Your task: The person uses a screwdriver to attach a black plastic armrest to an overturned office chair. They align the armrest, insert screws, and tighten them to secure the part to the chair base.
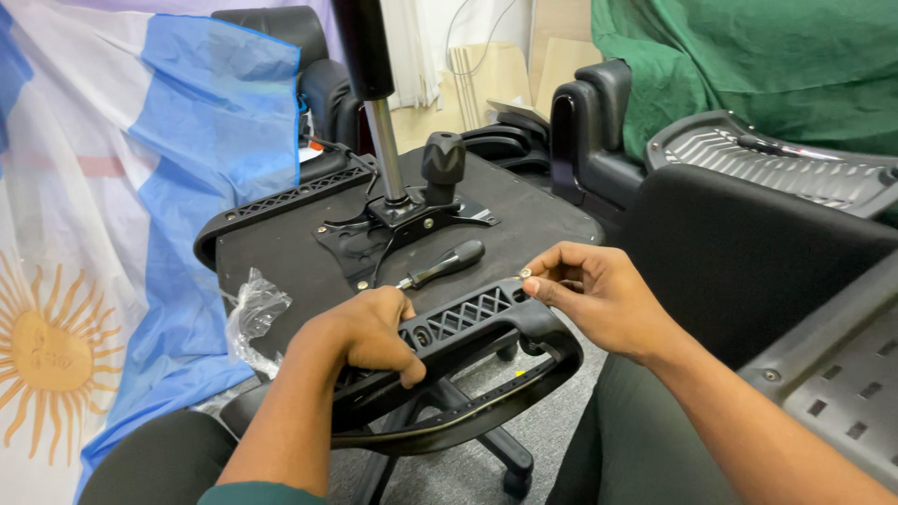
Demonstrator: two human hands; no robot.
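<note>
At the centre of the view, largest first:
Seat: an upturned chair seat (281,245), black underside up, with a metal plate (402,220) and a gas column (385,140) rising toward 12 o'clock.
Armrest: a black plastic armrest (468,351) lies against the seat's edge at 6 o'clock.
Left hand: the left hand (369,332) wraps the armrest's bracket, fingers clamped on it.
Right hand: the right hand (594,290), at 3 o'clock of the left, has its fingers pinched together on a small bolt (526,274) just above the bracket's end.
Screwdriver: a black-handled screwdriver (444,265) lies on the seat, near both hands.
Bag: a clear plastic bag (253,313) sits at 9 o'clock.
</note>
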